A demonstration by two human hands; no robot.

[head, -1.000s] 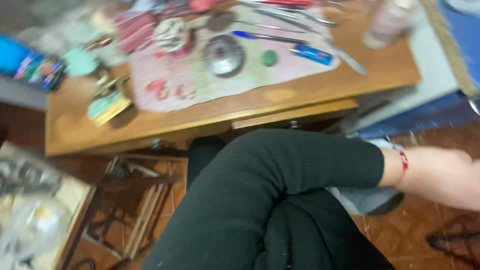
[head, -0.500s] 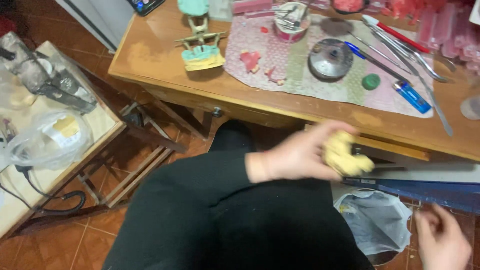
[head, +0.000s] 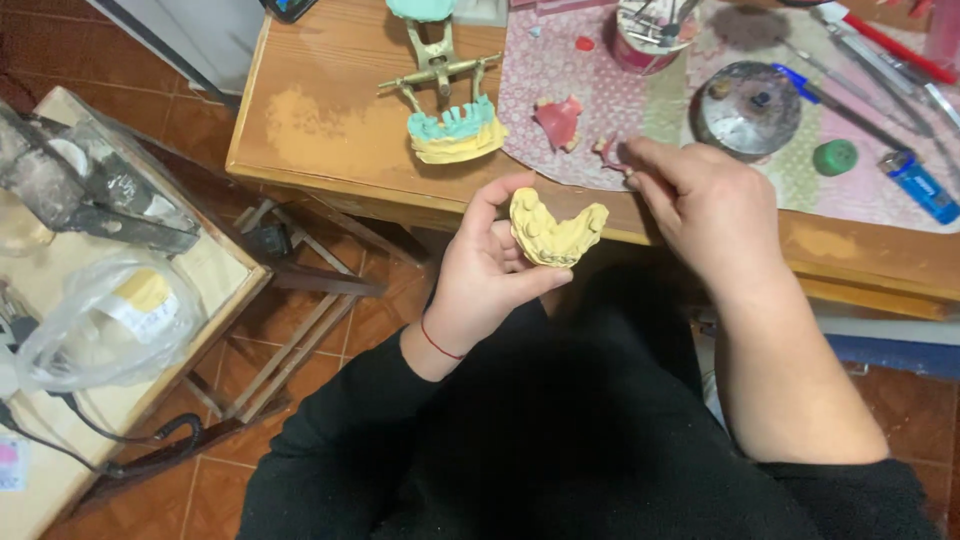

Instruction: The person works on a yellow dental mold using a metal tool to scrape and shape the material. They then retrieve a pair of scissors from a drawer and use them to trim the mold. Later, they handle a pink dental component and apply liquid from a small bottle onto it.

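Note:
My left hand (head: 487, 272) holds a yellow plaster dental cast (head: 556, 229) by its edge, teeth side up, in front of the wooden table's edge. My right hand (head: 708, 203) reaches onto the table and pinches a small pink wax denture piece (head: 608, 153) on the patterned mat (head: 620, 100). A second pink wax piece (head: 558, 122) lies just left of it. A brass articulator (head: 446, 85) carrying a green and yellow cast stands further left on the wooden table (head: 330, 120).
On the mat lie a round metal lid (head: 745, 106), a green cap (head: 834, 157), a blue lighter (head: 921, 186), a tin of tools (head: 650, 28) and several hand instruments. A side stand (head: 110, 300) at left holds a plastic bag and a grey device.
The view swung left and steadied. My left hand brought the yellow cast up before the table edge. My right hand rose from low right to the pink wax piece on the mat.

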